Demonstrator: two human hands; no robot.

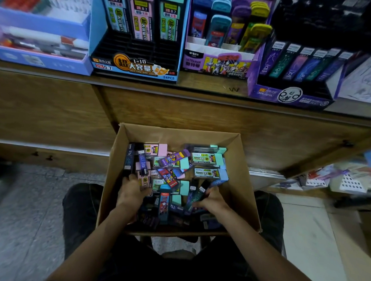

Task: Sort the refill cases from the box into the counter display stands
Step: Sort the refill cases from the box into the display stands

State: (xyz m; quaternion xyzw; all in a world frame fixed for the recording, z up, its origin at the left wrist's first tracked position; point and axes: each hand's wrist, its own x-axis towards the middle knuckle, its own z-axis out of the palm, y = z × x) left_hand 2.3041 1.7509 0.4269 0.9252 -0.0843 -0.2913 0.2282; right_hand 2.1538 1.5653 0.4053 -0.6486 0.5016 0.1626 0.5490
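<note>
In box (180,136), refill cases (205,159): L hand (132,191) flat atop, R hand (213,199) grips dark cases (200,191).

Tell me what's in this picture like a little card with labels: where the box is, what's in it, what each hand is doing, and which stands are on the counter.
box: cardboard box, open, below the counter
inside: refill cases in a jumble, pink, green, blue and dark
left hand: left hand rests on the pile; grip unclear
right hand: right hand holds dark slim cases
stands: blue stand, three cases at its back; Ultraman stand, partly filled; purple stand, a row of dark cases
</note>
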